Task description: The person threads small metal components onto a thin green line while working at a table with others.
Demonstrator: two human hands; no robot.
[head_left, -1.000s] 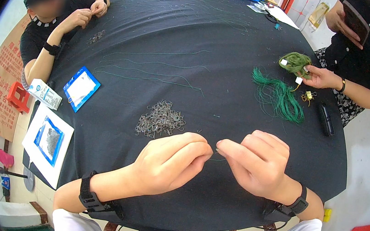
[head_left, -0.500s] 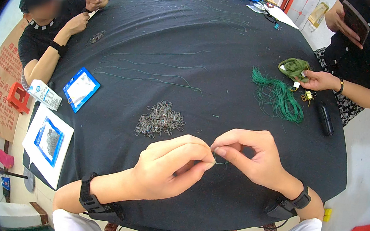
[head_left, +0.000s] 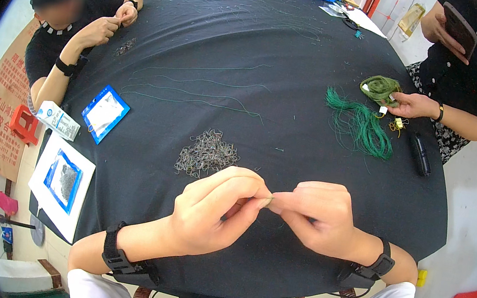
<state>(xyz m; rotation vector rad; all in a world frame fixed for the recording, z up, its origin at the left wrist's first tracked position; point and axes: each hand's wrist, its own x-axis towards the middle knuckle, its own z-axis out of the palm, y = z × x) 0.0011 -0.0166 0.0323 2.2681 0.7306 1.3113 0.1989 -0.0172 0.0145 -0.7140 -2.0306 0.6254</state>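
Note:
My left hand [head_left: 216, 209] and my right hand [head_left: 319, 218] meet fingertip to fingertip above the near part of the table. Each is closed in a pinch on a thin green thread [head_left: 271, 198], of which only a tiny bit shows. Whether a hook is also between the fingertips is hidden. Just beyond my left hand lies a heap of small metal fish hooks [head_left: 207, 152]. Several cut green threads [head_left: 199, 79] are laid out farther back on the black cloth. At the right is a loose bundle of green thread [head_left: 365, 132].
Left stand a white board [head_left: 80, 189] with a blue packet [head_left: 63, 181], another blue packet [head_left: 104, 113] and a small carton [head_left: 58, 121]. A person at the right touches an olive cord coil [head_left: 379, 87], near a black cylindrical case [head_left: 419, 153]. Another person works at the left.
My right hand has lowered slightly and its fingertips now meet the left ones. The thread loop seen between them has closed up. The person at the left has brought both hands together lower down.

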